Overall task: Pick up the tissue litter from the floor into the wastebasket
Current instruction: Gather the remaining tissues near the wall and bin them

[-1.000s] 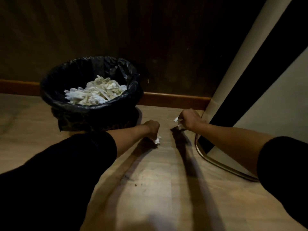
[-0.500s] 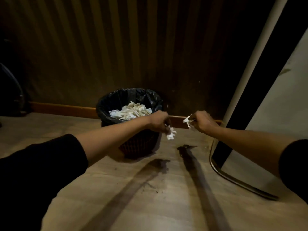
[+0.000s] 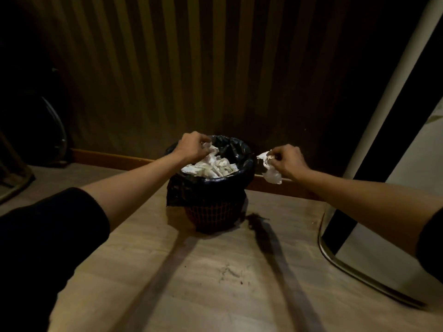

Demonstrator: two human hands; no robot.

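Note:
A small mesh wastebasket (image 3: 211, 213) lined with a black bag stands on the wooden floor near the wall, filled with crumpled white tissues (image 3: 209, 167). My left hand (image 3: 191, 146) hovers over its opening, fingers pinched on a white tissue (image 3: 211, 149). My right hand (image 3: 288, 161) is just right of the basket's rim and grips a second crumpled tissue (image 3: 271, 170) that hangs below the fingers.
A dark striped wall (image 3: 191, 68) with a wooden skirting board (image 3: 107, 159) runs behind the basket. A mirror with a metal frame (image 3: 335, 259) leans at the right. Small dust specks (image 3: 230, 273) lie on the floor in front. Dark shapes sit at far left.
Both hands have risen from the floor with their tissues and moved left. The left hand went from beside the basket to over its opening; the right came up to its rim.

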